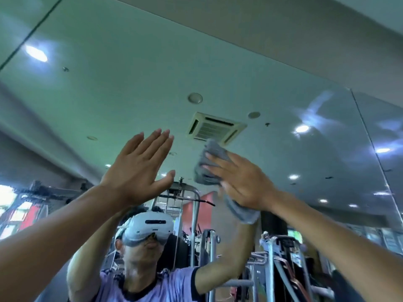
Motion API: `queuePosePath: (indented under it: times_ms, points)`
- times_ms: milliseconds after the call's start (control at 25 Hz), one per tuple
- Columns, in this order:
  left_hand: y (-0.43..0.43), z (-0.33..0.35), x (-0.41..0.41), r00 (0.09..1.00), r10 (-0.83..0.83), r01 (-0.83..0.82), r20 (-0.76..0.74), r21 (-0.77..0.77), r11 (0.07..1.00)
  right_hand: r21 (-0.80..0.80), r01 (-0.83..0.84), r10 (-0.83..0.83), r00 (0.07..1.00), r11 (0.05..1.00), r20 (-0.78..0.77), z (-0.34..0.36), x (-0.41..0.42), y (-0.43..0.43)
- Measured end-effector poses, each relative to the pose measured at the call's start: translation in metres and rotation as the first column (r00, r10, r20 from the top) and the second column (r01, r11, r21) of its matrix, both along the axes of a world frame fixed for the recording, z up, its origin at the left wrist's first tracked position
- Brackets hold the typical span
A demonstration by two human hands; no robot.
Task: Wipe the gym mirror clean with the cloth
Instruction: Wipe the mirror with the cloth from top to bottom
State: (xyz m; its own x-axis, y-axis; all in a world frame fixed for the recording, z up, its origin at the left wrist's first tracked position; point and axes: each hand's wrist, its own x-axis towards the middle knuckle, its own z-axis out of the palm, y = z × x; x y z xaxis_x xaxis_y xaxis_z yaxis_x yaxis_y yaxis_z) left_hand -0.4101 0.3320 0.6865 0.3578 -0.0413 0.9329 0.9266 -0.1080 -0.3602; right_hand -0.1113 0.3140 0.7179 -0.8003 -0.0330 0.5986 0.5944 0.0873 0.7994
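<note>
The gym mirror (218,62) fills the view in front of me and reflects the ceiling, the machines and the person wiping. My right hand (237,182) is raised with straight fingers and presses a folded grey cloth (209,164) flat against the glass, right of centre. A loose end of the cloth hangs below my palm. My left hand (139,168) is raised beside it with the fingers straight and together, palm toward the mirror, holding nothing. I cannot tell whether that palm touches the glass.
A vertical seam (375,153) between mirror panels runs down the right side, and another seam (30,33) slants across the upper left. Smears and glare streaks (316,112) show on the glass at upper right. Gym machines appear in the reflection below.
</note>
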Motion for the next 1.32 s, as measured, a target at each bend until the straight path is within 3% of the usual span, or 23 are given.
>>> queuePosePath:
  times_ms: [40,120,200,240,280,360,440,520,560,640,720,760,800,840,920,960,1000,1040,1080,1160,1200,1240,1320]
  points:
    - [0.0,-0.003,0.0,1.0,0.006,-0.006,0.004,0.006,1.0,0.03,0.027,-0.027,0.999,0.999,-0.023,0.013,0.021,-0.001]
    - [0.0,-0.008,-0.001,1.0,0.019,-0.019,0.017,0.003,1.0,0.066,0.08,-0.057,0.954,0.995,-0.293,0.05,0.044,0.002]
    - [0.002,-0.013,0.004,1.0,0.014,-0.014,0.027,0.005,1.0,0.134,0.068,0.03,0.786,0.989,-0.618,0.086,0.025,0.008]
    - [0.003,-0.015,0.005,1.0,0.015,-0.015,0.026,0.008,1.0,0.11,0.047,0.047,0.689,0.993,-0.723,0.089,-0.002,0.009]
    - [0.003,-0.017,0.006,0.999,0.015,-0.016,0.029,0.011,1.0,0.083,0.038,0.038,0.655,0.996,-0.755,0.083,-0.029,0.007]
    - [0.004,-0.018,0.005,0.999,0.011,-0.012,0.036,0.026,1.0,0.048,0.032,0.002,0.813,0.998,-0.582,0.049,-0.053,0.004]
    - [0.003,-0.019,0.004,0.999,0.012,-0.013,0.039,0.021,1.0,0.037,0.05,-0.04,0.973,0.998,-0.227,0.01,-0.031,0.001]
    - [0.001,-0.024,0.006,0.999,-0.01,0.009,0.052,0.017,1.0,0.058,0.081,-0.079,0.996,0.995,-0.037,0.0,0.005,-0.007]
    - [0.001,-0.03,0.008,0.997,-0.026,0.025,0.067,0.016,1.0,0.089,0.093,-0.086,0.993,0.992,-0.078,0.008,0.019,-0.007]
    - [0.002,-0.048,0.015,0.995,-0.049,0.048,0.086,0.013,0.999,0.138,0.099,-0.033,0.909,0.985,-0.416,0.034,0.022,-0.006]
    - [0.004,-0.063,0.021,0.992,-0.078,0.076,0.095,0.023,0.997,0.08,0.007,0.056,0.66,0.997,-0.749,0.052,-0.015,-0.008]
    - [0.005,-0.067,0.021,0.992,-0.084,0.081,0.092,0.03,0.996,0.031,-0.023,0.039,0.595,0.999,-0.802,0.046,-0.04,-0.007]
    - [0.005,-0.07,0.02,0.992,-0.084,0.081,0.089,0.038,0.996,0.019,-0.017,0.025,0.653,1.0,-0.757,0.031,-0.058,-0.006]
    - [0.005,-0.073,0.018,0.992,-0.086,0.083,0.089,0.039,0.996,0.005,0.024,-0.016,0.783,1.0,-0.622,0.005,-0.064,-0.001]
    - [0.002,-0.084,0.017,0.991,-0.087,0.084,0.099,0.029,0.996,-0.021,0.07,-0.072,0.98,0.997,-0.184,-0.052,-0.045,-0.002]
    - [0.001,-0.092,0.017,0.991,-0.088,0.086,0.099,0.025,0.996,-0.028,0.089,-0.089,0.996,0.996,-0.016,-0.065,-0.024,-0.007]
    - [0.0,-0.101,0.019,0.992,-0.09,0.088,0.089,0.023,0.996,0.015,0.111,-0.111,0.993,0.994,0.048,-0.065,-0.002,-0.01]
    - [-0.001,-0.109,0.02,0.992,-0.093,0.092,0.084,0.02,0.996,0.039,0.149,-0.149,0.989,0.988,-0.013,-0.057,0.015,-0.009]
    - [-0.001,-0.115,0.021,0.992,-0.098,0.097,0.084,0.019,0.995,0.043,0.173,-0.164,0.972,0.984,-0.17,-0.045,0.024,-0.009]
    - [-0.001,-0.119,0.022,0.991,-0.099,0.097,0.091,0.029,0.995,0.06,0.107,-0.052,0.813,0.992,-0.58,-0.023,0.009,-0.007]
    - [-0.001,-0.12,0.022,0.99,-0.098,0.095,0.097,0.035,0.995,0.047,0.047,0.0,0.709,0.998,-0.705,-0.028,-0.015,-0.003]
    - [-0.001,-0.123,0.022,0.99,-0.099,0.095,0.105,0.037,0.995,0.036,0.026,0.009,0.671,0.999,-0.741,-0.043,-0.037,-0.001]
    - [-0.001,-0.132,0.021,0.991,-0.096,0.093,0.097,0.037,0.995,0.013,0.042,-0.026,0.809,0.999,-0.587,-0.097,-0.053,0.0]
